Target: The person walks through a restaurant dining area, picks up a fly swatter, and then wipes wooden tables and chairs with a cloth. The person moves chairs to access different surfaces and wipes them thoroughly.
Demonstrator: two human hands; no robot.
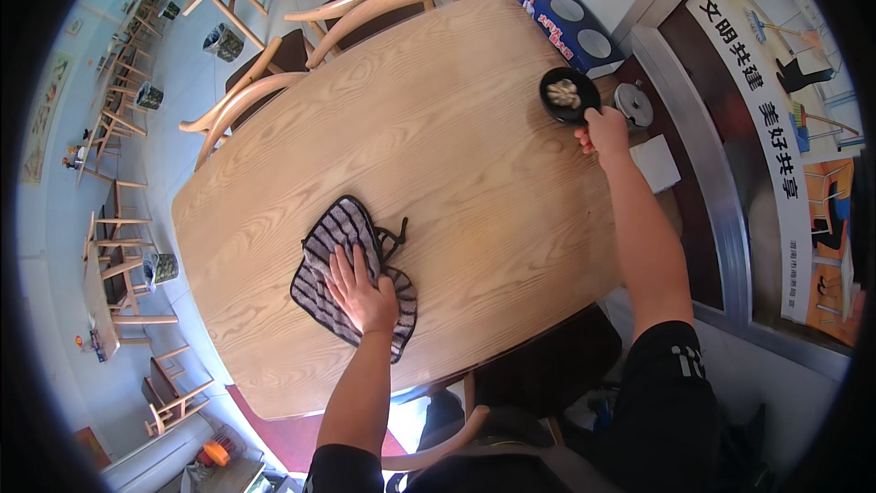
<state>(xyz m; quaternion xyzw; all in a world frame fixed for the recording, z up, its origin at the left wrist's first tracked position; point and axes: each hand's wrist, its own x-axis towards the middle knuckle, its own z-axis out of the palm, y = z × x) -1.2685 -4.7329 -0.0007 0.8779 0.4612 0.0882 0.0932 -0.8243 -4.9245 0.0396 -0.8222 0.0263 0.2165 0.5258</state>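
Note:
Under my left hand (361, 293), which lies flat with its fingers a little apart, is a grey cloth with dark stripes and black edging (321, 260). The cloth rests on the wood-grain table (452, 150), and a black loop sticks out at its right side. My right hand (602, 130) grips the edge of a small black dish (567, 115) at the table's right end. Several pale pieces, perhaps garlic cloves (564, 92), lie in the dish. Just right of that hand stands a metal lidded pot (634, 105).
A blue box with round openings (547, 20) stands at the far right corner by the wall. A white block-shaped object (655, 163) sits beside my right forearm. Wooden chairs (236, 106) line the far side, another chair (445, 448) is close before me.

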